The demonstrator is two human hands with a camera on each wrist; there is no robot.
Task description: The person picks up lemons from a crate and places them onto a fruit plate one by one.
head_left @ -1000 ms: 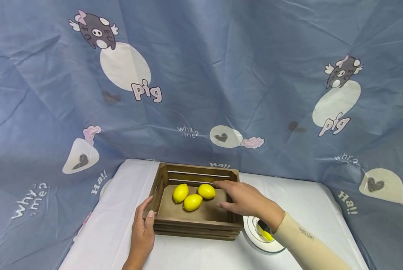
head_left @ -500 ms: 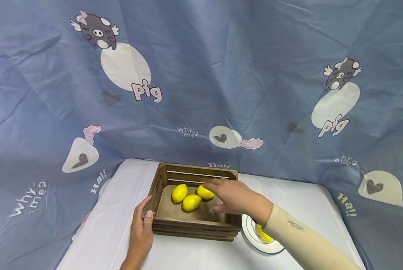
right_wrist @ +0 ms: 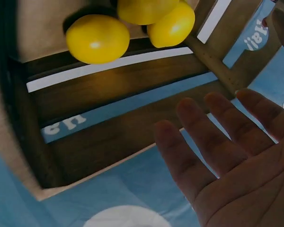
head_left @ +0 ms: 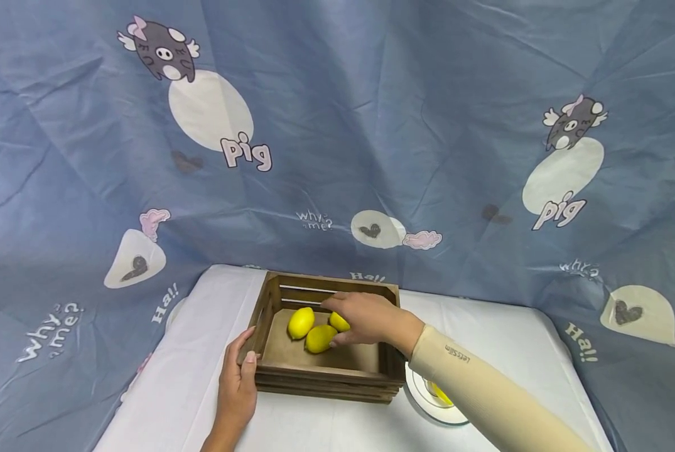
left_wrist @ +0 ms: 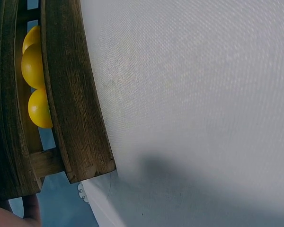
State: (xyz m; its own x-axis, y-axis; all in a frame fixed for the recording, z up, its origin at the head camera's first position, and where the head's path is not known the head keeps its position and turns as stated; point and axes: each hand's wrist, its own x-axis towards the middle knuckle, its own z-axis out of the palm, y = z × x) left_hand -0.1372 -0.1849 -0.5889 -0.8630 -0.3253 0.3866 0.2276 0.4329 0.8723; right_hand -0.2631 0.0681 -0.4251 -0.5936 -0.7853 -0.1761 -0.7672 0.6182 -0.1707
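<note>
Right hand (head_left: 365,319): fingers straight, holding nothing, directly over rightmost lemon (head_left: 339,322) in crate (head_left: 326,375). Left hand (head_left: 237,383) gripped crate's left corner.

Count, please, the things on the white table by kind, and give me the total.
Lemons: 4, with 3 in the crate and 1 on the glass dish
Wooden crate: 1
Glass dish: 1
Hands: 2, the left hand on the crate's corner and the right hand over the lemons
Total: 8
</note>
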